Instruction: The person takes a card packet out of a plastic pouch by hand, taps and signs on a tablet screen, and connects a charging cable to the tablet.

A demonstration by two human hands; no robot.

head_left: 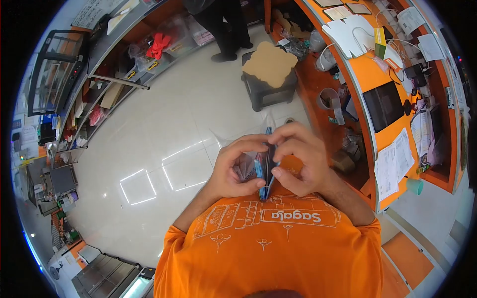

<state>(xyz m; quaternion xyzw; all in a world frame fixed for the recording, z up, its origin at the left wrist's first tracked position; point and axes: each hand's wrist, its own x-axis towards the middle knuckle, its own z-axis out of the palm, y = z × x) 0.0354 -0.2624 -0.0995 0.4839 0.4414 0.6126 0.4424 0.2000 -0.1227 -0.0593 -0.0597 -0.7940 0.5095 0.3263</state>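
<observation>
In front of my chest I hold a small stack of thin flat pieces [267, 171], dark on one face with blue edges; I cannot make out their exact kind. It stands on edge, with its narrow side towards me. My left hand [236, 166] grips it from the left, thumb near the bottom and fingers near the top. On the other side, my right hand [303, 159] pinches it with curled fingers and thumb. Clear plastic film [244, 168] shows inside my left hand and sticks out above the stack.
A dark stool [268, 94] bears a scallop-edged brown board [271, 64]. To the right runs an orange desk [395, 141] with papers, cables and a black tablet-like panel [382, 106]. Shelves [119, 79] line the left. Another person's legs [223, 30] stand at the back.
</observation>
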